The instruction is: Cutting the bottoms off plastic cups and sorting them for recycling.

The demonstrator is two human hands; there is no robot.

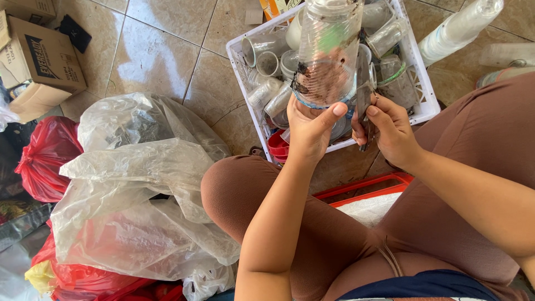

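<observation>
The left hand (309,131) is clenched around the near end of a clear plastic bottle (329,53), thumb across its side. This holds the bottle up over the white plastic crate (415,78), with the soiled lower band turned towards the right hand (390,131). The right hand pinches a slim dark tool (364,106) against that band; the grip keeps the tool's tip at the bottle wall.

The tool's kind cannot be determined: it is narrow, partly covered by the fingers, and seen against clutter. The bottle's far end is cut off by the top edge. Dirt and a green smear inside the bottle blur what lies behind it. The crate holds clear cups lying at mixed angles; its near left corner shows a red item, mostly hidden. To the left, crumpled clear plastic bags (139,189) cover the floor and part of a red bag (47,156).
</observation>
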